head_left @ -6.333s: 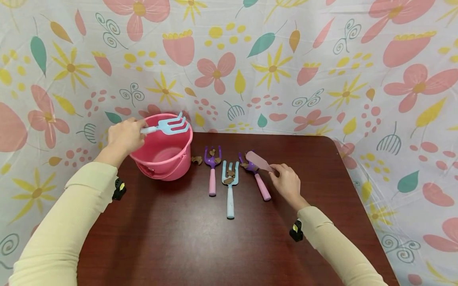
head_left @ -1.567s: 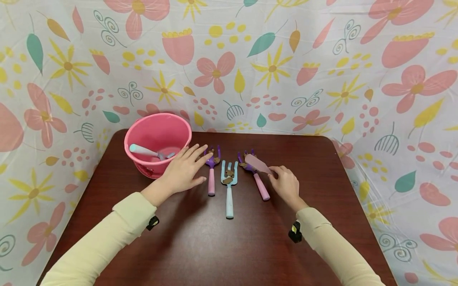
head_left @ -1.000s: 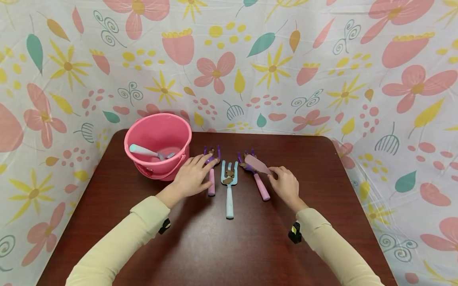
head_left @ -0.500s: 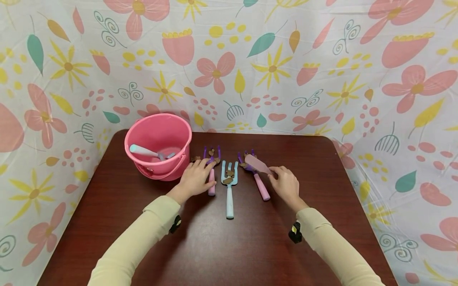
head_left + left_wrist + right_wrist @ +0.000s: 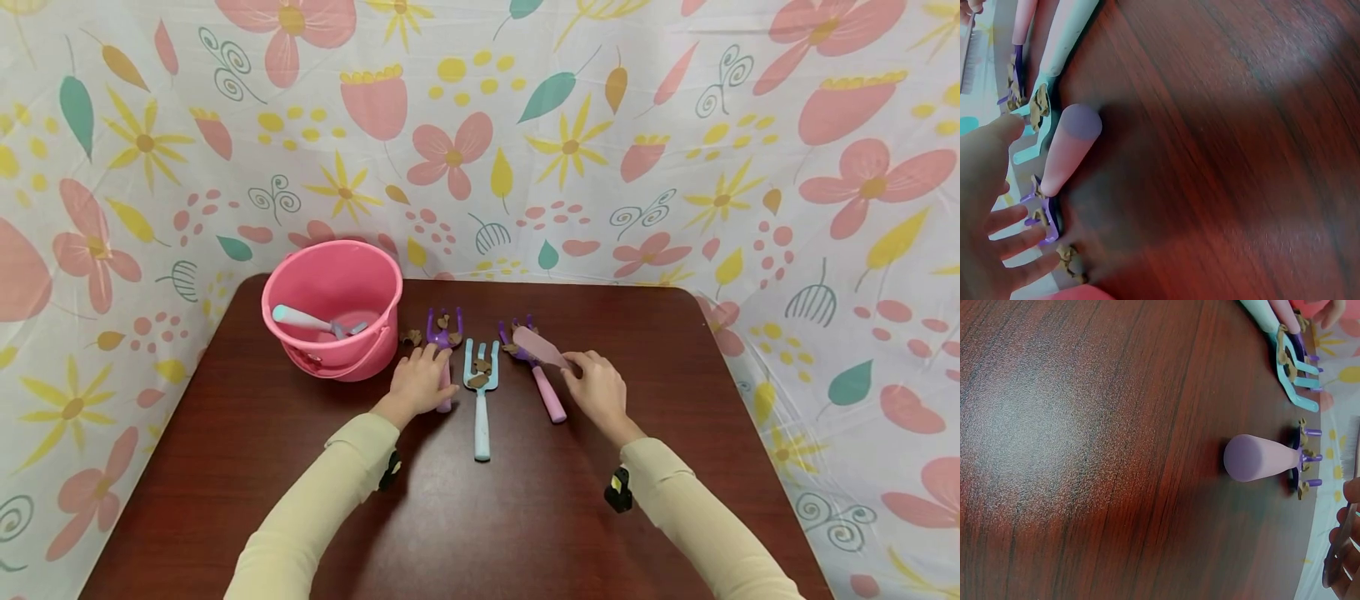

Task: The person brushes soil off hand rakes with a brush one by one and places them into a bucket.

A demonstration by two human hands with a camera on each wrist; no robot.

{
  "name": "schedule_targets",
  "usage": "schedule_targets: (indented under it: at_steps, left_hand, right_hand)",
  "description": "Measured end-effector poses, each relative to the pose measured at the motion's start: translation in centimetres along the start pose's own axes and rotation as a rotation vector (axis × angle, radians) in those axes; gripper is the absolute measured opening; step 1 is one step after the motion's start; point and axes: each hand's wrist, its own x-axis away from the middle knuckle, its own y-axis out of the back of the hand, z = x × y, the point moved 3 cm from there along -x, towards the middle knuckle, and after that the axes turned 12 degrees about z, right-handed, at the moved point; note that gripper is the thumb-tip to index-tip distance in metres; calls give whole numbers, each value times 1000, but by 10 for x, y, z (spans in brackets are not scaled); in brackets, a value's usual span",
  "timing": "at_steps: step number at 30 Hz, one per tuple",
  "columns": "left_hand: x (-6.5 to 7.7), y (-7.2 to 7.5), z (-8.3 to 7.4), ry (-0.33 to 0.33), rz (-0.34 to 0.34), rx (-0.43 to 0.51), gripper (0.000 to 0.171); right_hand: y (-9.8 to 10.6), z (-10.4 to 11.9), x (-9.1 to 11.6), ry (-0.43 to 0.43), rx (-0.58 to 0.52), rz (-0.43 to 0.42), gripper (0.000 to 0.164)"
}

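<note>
In the head view my left hand (image 5: 416,383) hovers over the pink handle of the left purple-tined garden fork (image 5: 443,339). The left wrist view shows its fingers spread and apart from that handle (image 5: 1071,150). My right hand (image 5: 600,386) grips a pink brush (image 5: 540,347) by its handle; bristles (image 5: 1350,447) show in the right wrist view. The brush head is above a second purple-tined fork (image 5: 549,395). Between the two lies a light-blue fork (image 5: 482,417). Brown crumpled bits lie on all three forks.
A pink bucket (image 5: 360,354) stands at the back left, with a light-blue fork (image 5: 302,317) leaning inside. Beside it a brown crumpled piece (image 5: 411,337) lies on the dark wooden table (image 5: 480,533). A floral curtain (image 5: 630,192) hangs behind.
The light-blue fork from my left hand now sits in the bucket. My left hand has moved right and nearer, to the left purple fork's handle. The right hand with the brush has barely moved.
</note>
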Motion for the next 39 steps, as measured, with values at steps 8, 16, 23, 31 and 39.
schedule_targets:
  at_steps: [8, 16, 23, 31, 39]
  left_hand:
    - [-4, -10, -1, 94, 36, 65, 74]
    - [-6, -20, -3, 160, 27, 124, 73]
    - [-9, -26, -8, 229, 43, 135, 68]
    - [-13, -28, -13, 294, 8, 186, 63]
    - [-17, -32, -13, 356, -38, 210, 58]
  right_hand:
    - [-3, 0, 0, -3, -4, 0, 25]
    - [-4, 1, -1, -3, -4, -4, 24]
    - [-5, 2, -1, 2, -7, -5, 25]
    - [-6, 3, -1, 13, -14, 5, 25]
    - [-10, 3, -2, 11, -16, 16, 24]
